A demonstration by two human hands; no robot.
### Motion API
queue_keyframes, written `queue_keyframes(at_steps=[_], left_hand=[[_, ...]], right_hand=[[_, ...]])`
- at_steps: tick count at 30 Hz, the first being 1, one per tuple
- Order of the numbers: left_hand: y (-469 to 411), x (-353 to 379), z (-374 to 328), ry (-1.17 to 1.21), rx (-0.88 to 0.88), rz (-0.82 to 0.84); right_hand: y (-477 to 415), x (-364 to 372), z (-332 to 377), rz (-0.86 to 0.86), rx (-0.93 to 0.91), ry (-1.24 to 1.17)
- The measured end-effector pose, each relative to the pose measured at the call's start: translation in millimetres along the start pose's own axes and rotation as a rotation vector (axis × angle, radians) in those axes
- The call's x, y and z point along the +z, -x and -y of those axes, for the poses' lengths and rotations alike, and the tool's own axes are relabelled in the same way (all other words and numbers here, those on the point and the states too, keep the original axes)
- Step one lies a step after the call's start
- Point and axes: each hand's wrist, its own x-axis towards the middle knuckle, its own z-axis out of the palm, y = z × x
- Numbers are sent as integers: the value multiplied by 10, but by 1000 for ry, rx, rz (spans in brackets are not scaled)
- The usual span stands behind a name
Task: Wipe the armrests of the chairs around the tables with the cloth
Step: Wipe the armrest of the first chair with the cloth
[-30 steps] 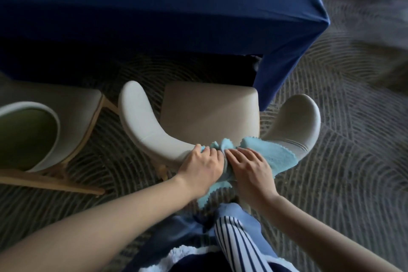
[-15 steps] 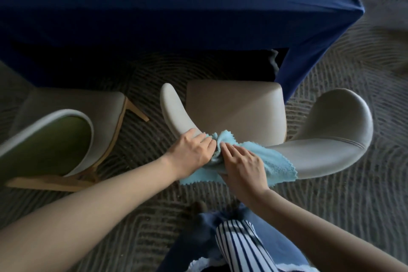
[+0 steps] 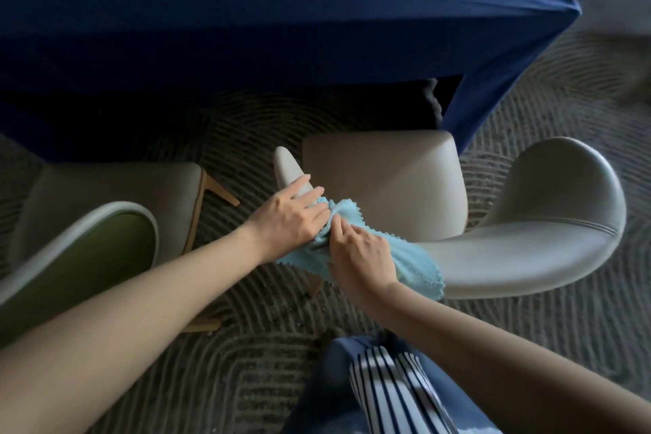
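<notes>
My left hand (image 3: 289,218) lies across the slim, pale grey padded left armrest (image 3: 289,166) of a beige upholstered armchair (image 3: 384,183). The fingers are nearly straight and spread. They press down on the armrest and on the bunched end of a light blue cloth with a zigzag edge (image 3: 415,264); nothing is clenched in that hand.

My right hand (image 3: 363,254) sits just beside it. Its fingertips (image 3: 340,225) are drawn together and pinch the gathered fold of the cloth where the two hands meet.

The cloth is draped over the curve where the armrest runs into the chair's back. One corner hangs on the near side below my left wrist. The rest is spread under my right hand and onto the start of the wide, rounded grey wraparound back (image 3: 549,222), which sweeps off to the right.

The seat of the armchair faces a table under a navy blue cover (image 3: 246,28), whose corner drops close to the seat's far right edge. A second chair with a green inner back (image 3: 81,257) and a light wooden leg (image 3: 218,192) stands to the left, apart from the first.

Both chairs rest on a grey carpet patterned with curved ridges (image 3: 528,345). My blue and white striped clothing (image 3: 387,395) shows at the bottom edge, between my two bare forearms.
</notes>
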Motion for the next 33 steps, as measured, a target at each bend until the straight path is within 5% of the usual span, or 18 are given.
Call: queue_keyframes(at_steps=[6,15,24,33], left_hand=[[77,141,351,20,-9,40],[90,382,786,78,-53,146],[23,596,1061,175,-298,268],[-74,773,1244,317,-365,410]], right_hand=[[-365,-21,287,-13,57,7],[-891,-76,492,190,108,-132],[-1375,6,639,234,219,-203],[-1677,98,690,280,295,-217]])
